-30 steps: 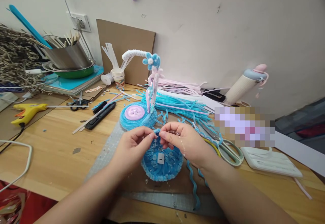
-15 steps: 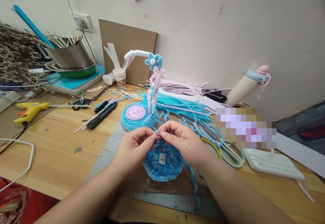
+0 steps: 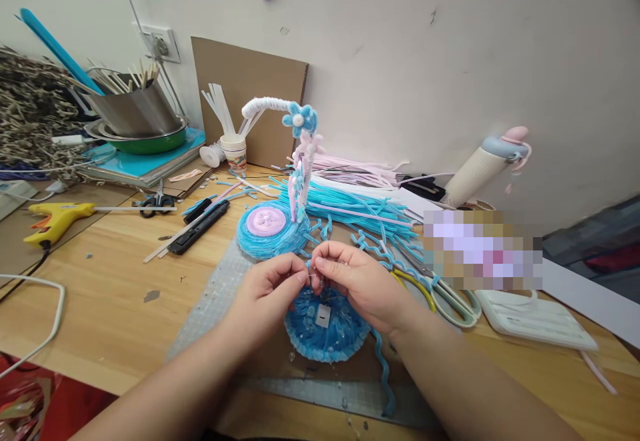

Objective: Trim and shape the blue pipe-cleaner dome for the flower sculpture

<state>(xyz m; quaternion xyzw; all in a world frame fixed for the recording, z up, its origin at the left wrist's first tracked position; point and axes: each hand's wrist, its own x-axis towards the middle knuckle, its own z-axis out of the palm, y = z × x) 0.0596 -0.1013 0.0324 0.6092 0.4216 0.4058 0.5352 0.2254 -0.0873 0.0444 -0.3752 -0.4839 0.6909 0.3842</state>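
My left hand (image 3: 270,288) and my right hand (image 3: 357,281) meet fingertip to fingertip just above a round blue pipe-cleaner dish (image 3: 326,326) with a small grey square at its middle. Both hands pinch something tiny between thumb and forefinger; I cannot make it out. The dish lies on a grey cutting mat (image 3: 220,294). Behind the hands stands a blue coiled base with a pink centre (image 3: 267,226), from which a white arched stem carries a blue flower (image 3: 299,120). A wavy blue pipe cleaner (image 3: 383,368) lies by my right wrist.
A pile of blue and pink pipe cleaners (image 3: 360,204) lies behind. Yellow-handled scissors (image 3: 440,291) and a white tray (image 3: 533,318) sit to the right. On the left are a black utility knife (image 3: 197,226), small scissors (image 3: 153,206), a yellow glue gun (image 3: 53,218) and a metal pot (image 3: 133,109).
Both hands have dropped slightly lower over the blue dish and stay pinched together. Nothing else on the table has moved.
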